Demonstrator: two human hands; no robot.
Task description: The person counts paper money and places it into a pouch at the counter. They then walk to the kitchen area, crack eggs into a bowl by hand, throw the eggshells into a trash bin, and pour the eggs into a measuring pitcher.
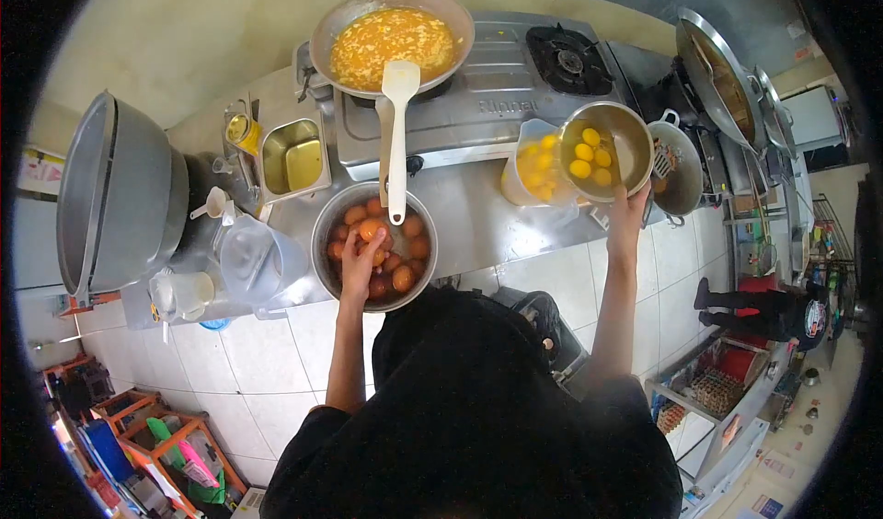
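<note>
My left hand (361, 259) reaches into a metal bowl (321, 263) of brown eggs, its fingers closed round one egg (370, 229). My right hand (629, 210) grips the near rim of a smaller metal bowl (627, 142). Several whole yolks (590, 153) lie in that bowl, which tilts toward a clear plastic container (513, 183) on its left. More yolks are in the container. Beyond the egg bowl, a frying pan (464, 36) of yellow egg mixture (393, 48) sits on the stove. A white spatula (399, 132) extends from the pan over the egg bowl.
A square metal tin (292, 155) of yellow liquid and plastic jugs (258, 259) stand to the left, near a large grey pot (115, 197). The stove (497, 77) has a free burner at right. Another pan (679, 174) stands beyond my right hand. A person (782, 317) is far right.
</note>
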